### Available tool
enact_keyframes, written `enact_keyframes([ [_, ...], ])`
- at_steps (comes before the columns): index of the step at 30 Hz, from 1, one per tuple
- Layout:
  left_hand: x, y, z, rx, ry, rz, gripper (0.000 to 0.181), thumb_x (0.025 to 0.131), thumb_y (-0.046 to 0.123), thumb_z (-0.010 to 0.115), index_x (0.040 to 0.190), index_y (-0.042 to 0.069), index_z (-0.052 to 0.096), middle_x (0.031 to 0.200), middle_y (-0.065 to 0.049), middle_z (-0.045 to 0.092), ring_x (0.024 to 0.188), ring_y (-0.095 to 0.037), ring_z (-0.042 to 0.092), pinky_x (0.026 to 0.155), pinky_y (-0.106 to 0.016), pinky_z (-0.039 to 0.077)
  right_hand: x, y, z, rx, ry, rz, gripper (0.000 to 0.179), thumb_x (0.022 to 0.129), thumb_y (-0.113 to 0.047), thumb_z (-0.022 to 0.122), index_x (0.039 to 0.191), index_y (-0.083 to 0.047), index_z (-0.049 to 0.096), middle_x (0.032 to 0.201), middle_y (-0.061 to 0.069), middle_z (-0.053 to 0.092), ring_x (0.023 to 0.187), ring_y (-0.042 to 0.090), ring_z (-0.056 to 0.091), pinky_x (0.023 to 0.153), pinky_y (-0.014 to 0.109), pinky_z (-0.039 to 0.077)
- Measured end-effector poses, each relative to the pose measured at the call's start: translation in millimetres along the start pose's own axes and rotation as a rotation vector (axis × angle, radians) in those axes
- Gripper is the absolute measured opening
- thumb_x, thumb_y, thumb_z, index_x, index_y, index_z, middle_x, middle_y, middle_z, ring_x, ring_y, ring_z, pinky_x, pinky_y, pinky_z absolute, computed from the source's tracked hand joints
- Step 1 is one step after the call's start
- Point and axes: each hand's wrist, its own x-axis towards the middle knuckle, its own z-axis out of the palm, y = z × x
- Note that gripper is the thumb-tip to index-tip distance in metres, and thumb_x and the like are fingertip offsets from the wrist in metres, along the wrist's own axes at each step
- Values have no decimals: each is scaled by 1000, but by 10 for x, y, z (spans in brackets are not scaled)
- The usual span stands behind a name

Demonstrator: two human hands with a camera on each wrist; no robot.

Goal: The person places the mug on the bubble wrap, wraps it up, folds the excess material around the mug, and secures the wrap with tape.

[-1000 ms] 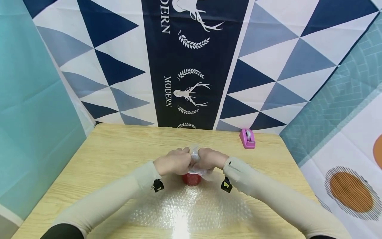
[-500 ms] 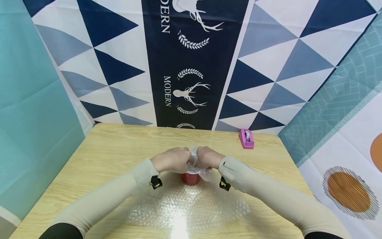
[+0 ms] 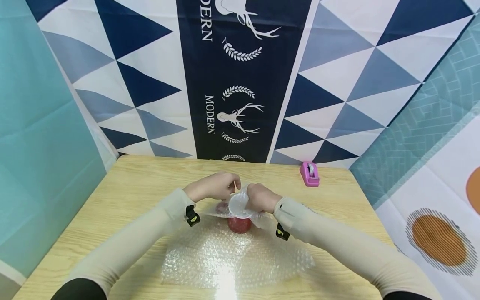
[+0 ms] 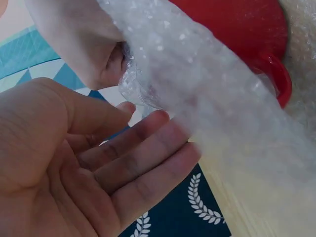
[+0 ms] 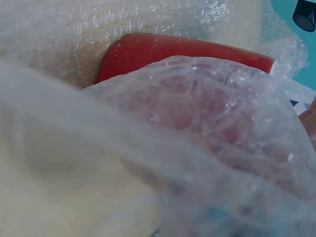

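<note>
A red mug (image 3: 240,225) with a white inside stands on a sheet of bubble wrap (image 3: 210,254) at mid-table. Its handle (image 4: 277,79) shows in the left wrist view. Bunched at the mug's rim, part of the wrap is gripped by my right hand (image 3: 261,197); those fingers are largely hidden. To the left of the rim is my left hand (image 3: 215,186), its fingers loosely bent with nothing between them. In the left wrist view, its fingertips (image 4: 190,150) meet the wrap's edge; whether they touch it I cannot tell. Wrap covers much of the mug in the right wrist view.
A pink tape dispenser (image 3: 310,174) stands near the back right corner of the wooden table (image 3: 157,179). Behind the table hangs a patterned cloth (image 3: 240,83). The wrap spreads toward the table's front.
My left hand has let go of the bubble wrap and moved up and left of the mug, uncovering its white inside. The right hand has stayed almost in place, holding the wrap.
</note>
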Motion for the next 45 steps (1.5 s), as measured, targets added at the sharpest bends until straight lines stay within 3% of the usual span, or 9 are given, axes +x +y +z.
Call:
enact_keyframes([
  [3,-29,5,23,36,21,39,16,91,-2,63,100,6,73,90,-3,72,76,-12,60,73,-26,53,-3,-7,4,4,2,-10,15,81,-2,77,88,-1,64,73,8,63,55,15,59,43,21,48],
  [9,-126,30,97,157,107,218,12,91,4,70,92,11,80,88,2,74,82,-11,66,78,-25,57,-16,4,5,17,19,-33,12,80,1,75,87,-1,66,70,7,64,52,14,58,41,21,45],
  [14,-189,74,147,210,41,338,17,96,14,64,86,16,78,78,9,69,76,-10,57,72,-25,51,-22,3,-1,20,29,-29,9,83,-3,75,82,-2,66,67,6,64,52,14,60,43,21,47],
  [20,-209,91,210,241,-34,342,18,99,23,61,90,20,77,83,10,69,88,-10,60,80,-27,54,-31,15,19,51,-5,-3,15,91,-8,72,79,-4,64,67,7,64,51,14,60,42,21,46],
  [25,-205,103,268,217,-74,326,27,103,32,57,86,20,75,80,8,65,87,-9,60,78,-26,53,-33,42,35,104,-41,17,16,91,-7,71,76,-4,65,64,8,63,45,13,55,38,20,42],
  [30,-217,125,321,249,-110,285,34,100,52,59,104,24,79,94,16,72,101,-8,58,84,-28,48,-66,90,42,118,-83,31,15,92,-11,68,79,-5,64,68,7,60,47,13,51,39,22,39],
  [32,-218,131,344,277,-130,275,35,98,56,62,104,26,77,93,17,71,104,-10,55,82,-29,43,-93,112,34,127,-101,40,15,93,-15,66,83,-5,63,71,6,59,49,14,51,39,23,41],
  [40,-226,145,377,297,-163,245,22,95,46,69,102,26,71,85,19,63,104,-11,49,80,-30,37,-350,231,-98,193,-173,-23,35,105,-35,54,101,-4,68,77,6,63,57,15,57,46,25,49],
  [45,-215,162,357,290,-181,230,19,96,44,69,100,25,70,83,17,59,102,-13,48,81,-31,37,-570,372,-210,215,-232,-86,32,108,-30,53,108,-5,72,81,5,66,58,15,61,51,29,56],
])
